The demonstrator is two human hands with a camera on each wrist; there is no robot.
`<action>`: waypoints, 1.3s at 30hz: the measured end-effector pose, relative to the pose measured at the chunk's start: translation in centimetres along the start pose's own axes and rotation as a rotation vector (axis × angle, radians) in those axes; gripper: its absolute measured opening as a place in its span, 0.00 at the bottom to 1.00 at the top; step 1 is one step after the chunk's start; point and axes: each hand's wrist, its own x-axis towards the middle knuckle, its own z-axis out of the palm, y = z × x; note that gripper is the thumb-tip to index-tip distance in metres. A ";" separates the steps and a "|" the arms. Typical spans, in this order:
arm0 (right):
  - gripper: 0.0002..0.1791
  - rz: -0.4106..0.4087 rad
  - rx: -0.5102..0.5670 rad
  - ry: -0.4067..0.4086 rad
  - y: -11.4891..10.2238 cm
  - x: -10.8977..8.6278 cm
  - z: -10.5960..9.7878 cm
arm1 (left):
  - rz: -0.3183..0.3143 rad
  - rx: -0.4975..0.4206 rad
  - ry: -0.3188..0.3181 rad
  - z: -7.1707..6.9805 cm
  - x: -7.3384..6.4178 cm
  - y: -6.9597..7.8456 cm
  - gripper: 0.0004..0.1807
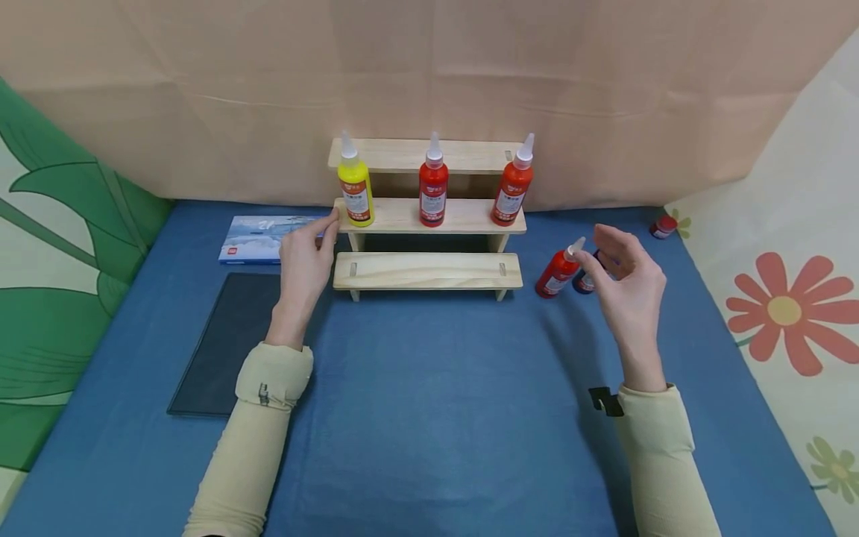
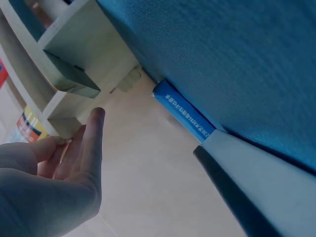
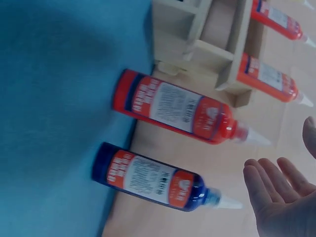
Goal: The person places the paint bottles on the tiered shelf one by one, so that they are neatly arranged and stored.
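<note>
My left hand pinches the left end of the middle board of a tiered wooden stand; in the left wrist view its thumb and fingers meet at the board's corner. On that board stand a yellow paint bottle, a red paint bottle and an orange-red paint bottle, all with white nozzles. My right hand is held in the air with fingers spread from the thumb and nothing between them. Close by, another red bottle and a dark blue bottle stand upright on the table.
A blue-and-white box lies left of the stand, and a dark flat tablet-like board in front of it. Near the back right edge of the blue tablecloth sits a small red jar. A beige curtain hangs behind.
</note>
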 end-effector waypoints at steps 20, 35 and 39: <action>0.31 0.055 -0.025 -0.100 2.9 0.4 1.5 | -0.025 -0.006 -0.023 0.0 0.2 -0.1 0.18; 0.35 0.103 -0.053 -0.161 3.8 0.5 2.0 | -0.024 -0.009 -0.022 0.0 0.2 -0.2 0.18; 0.35 0.112 -0.054 -0.163 3.8 0.5 2.0 | -0.025 -0.012 -0.027 0.0 0.1 -0.2 0.18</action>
